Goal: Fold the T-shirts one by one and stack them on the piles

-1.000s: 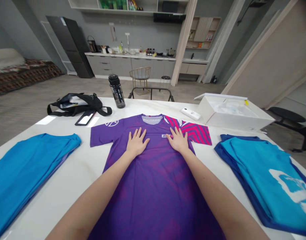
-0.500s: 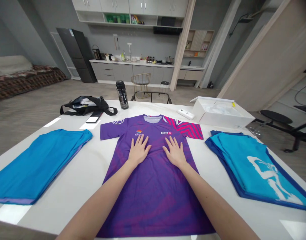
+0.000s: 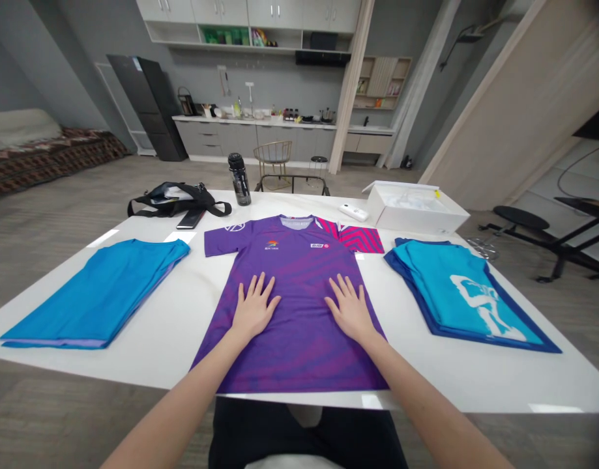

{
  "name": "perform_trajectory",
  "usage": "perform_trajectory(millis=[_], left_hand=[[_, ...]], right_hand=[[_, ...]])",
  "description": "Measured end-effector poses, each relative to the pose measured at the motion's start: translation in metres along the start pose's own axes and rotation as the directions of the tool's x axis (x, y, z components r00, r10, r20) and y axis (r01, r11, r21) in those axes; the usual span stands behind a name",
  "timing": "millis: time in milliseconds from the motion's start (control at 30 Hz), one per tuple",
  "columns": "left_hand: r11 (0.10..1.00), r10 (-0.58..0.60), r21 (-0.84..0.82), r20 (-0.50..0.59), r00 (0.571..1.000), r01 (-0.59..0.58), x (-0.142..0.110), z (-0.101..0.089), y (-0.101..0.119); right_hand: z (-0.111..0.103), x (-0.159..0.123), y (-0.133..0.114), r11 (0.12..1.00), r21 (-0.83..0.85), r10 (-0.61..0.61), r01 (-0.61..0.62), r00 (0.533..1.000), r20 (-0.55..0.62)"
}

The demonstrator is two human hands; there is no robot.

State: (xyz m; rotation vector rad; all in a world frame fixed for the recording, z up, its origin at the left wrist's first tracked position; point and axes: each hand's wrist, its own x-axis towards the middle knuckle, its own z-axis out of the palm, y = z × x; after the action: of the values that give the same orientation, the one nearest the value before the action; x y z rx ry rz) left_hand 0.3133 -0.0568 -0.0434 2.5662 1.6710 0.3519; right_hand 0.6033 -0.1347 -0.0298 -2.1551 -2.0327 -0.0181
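A purple T-shirt [image 3: 299, 326] lies spread front side up, its collar pointing away from me and its hem close to the table's near edge. Its sleeve on the right has pink stripes, and small logos mark the chest. My left hand [image 3: 254, 306] rests flat on the left half of the shirt, fingers apart. On the right half, my right hand [image 3: 349, 307] lies flat too, its fingers spread. Neither hand holds anything. Blue folded shirts [image 3: 94, 293] lie to the left. To the right is a stack of folded blue shirts [image 3: 450, 286], the top one with a white print.
Along the far side of the white table [image 3: 157, 339] are a black bag [image 3: 175, 200], a phone [image 3: 190, 219], a dark bottle [image 3: 239, 181], a white handheld device [image 3: 354, 212] and an open white box [image 3: 416, 212]. A chair [image 3: 293, 179] stands behind the table.
Both hands have slid down the shirt from the chest logos toward the hem, staying flat. The camera view has shifted, so the table's near edge and my lap now show.
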Motion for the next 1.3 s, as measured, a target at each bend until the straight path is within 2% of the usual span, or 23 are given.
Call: perform_trajectory(millis=[167,400,500,567,700,767,833,1000,1100,1200,1300], left_hand=[[0.998,0.064,-0.005,0.029,0.998,-0.064,-0.041,-0.005,0.011],[0.999,0.025,0.018,0.047,0.999,-0.026,-0.095,-0.013,0.005],[0.999,-0.013,0.043,0.029,0.999,0.012,-0.112,-0.017,0.01],[0.999,0.032,0.042,0.008,0.999,-0.033,-0.116,-0.021,0.023],[0.98,0.2,0.004,0.003,0.98,-0.2,-0.11,-0.021,0.058],[0.977,0.212,-0.011,0.028,0.977,-0.212,-0.107,-0.017,0.071],[0.979,0.203,-0.019,0.058,0.978,-0.202,-0.109,-0.013,0.075],[0.981,0.192,-0.035,0.073,0.979,-0.19,-0.136,-0.014,0.069],[0.967,0.247,-0.09,0.1,0.964,-0.239,-0.151,-0.023,0.062],[0.952,0.278,-0.15,0.073,0.958,-0.265,-0.152,-0.031,0.044],[0.982,0.171,-0.082,-0.013,0.985,-0.172,-0.141,-0.033,0.014]], right_hand=[[-0.004,-0.063,-0.022,1.0,0.021,-0.023,0.022,0.998,0.066],[-0.005,-0.108,-0.008,0.995,-0.029,0.092,-0.09,0.994,0.066],[-0.009,-0.118,-0.006,0.991,-0.04,0.129,-0.127,0.989,0.065],[-0.012,-0.118,-0.012,0.993,-0.016,0.121,-0.12,0.99,0.073],[-0.017,-0.108,-0.037,0.996,0.079,-0.04,0.032,0.995,0.095],[-0.017,-0.107,-0.048,0.99,0.107,-0.101,0.089,0.989,0.112],[-0.016,-0.112,-0.053,0.991,0.101,-0.096,0.084,0.989,0.116],[-0.015,-0.148,-0.043,0.999,0.028,0.039,-0.042,0.995,0.091],[-0.015,-0.172,-0.036,0.997,0.001,0.083,-0.083,0.994,0.078],[-0.018,-0.182,-0.027,0.995,0.009,0.1,-0.1,0.993,0.058],[-0.023,-0.174,-0.01,0.998,0.034,0.05,-0.05,0.999,0.01]])
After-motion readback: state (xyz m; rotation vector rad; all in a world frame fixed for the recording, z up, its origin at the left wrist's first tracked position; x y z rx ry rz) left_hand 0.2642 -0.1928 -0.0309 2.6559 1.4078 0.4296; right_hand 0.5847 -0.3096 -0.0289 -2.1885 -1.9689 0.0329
